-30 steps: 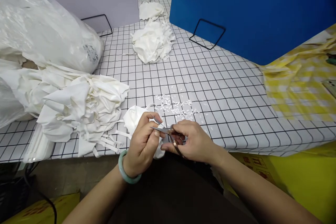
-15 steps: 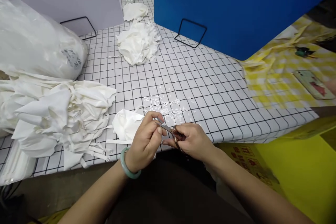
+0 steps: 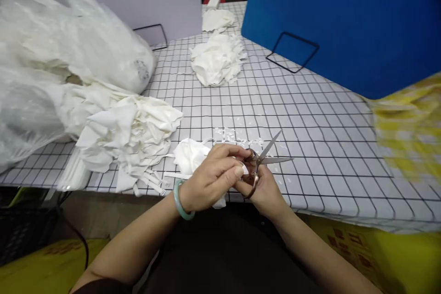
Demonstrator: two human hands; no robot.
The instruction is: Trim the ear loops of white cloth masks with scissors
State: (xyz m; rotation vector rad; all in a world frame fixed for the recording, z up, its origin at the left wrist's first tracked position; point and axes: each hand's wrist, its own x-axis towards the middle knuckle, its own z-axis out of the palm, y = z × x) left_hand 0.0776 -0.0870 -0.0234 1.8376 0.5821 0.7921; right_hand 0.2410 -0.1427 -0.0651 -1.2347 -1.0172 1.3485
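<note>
My right hand [image 3: 267, 193] grips a pair of scissors [image 3: 258, 161] by their bronze-coloured handles. The blades are spread apart and point up and to the right over the table. Beside it, my left hand [image 3: 213, 174], with a green bangle on the wrist, has its fingers closed by the scissor handles. A bit of white fabric shows at those fingertips, and more hangs beneath the palm. It appears to belong to the white cloth piece [image 3: 189, 156] with straps, partly hidden by the left hand. Small white scraps [image 3: 225, 135] lie scattered just beyond the hands.
A heap of white cloth pieces [image 3: 138, 133] with straps lies left, against a large clear plastic bag [image 3: 103, 41]. Another white pile [image 3: 218, 59] sits farther back. A blue panel [image 3: 330, 18] and a pale panel [image 3: 165, 0] stand behind. Yellow checked cloth [image 3: 406, 133] covers the right side.
The view has swung left. The scissors have opened and now point right, away from my left hand; before, their blades were at its fingertips. My left hand has come over to the handles.
</note>
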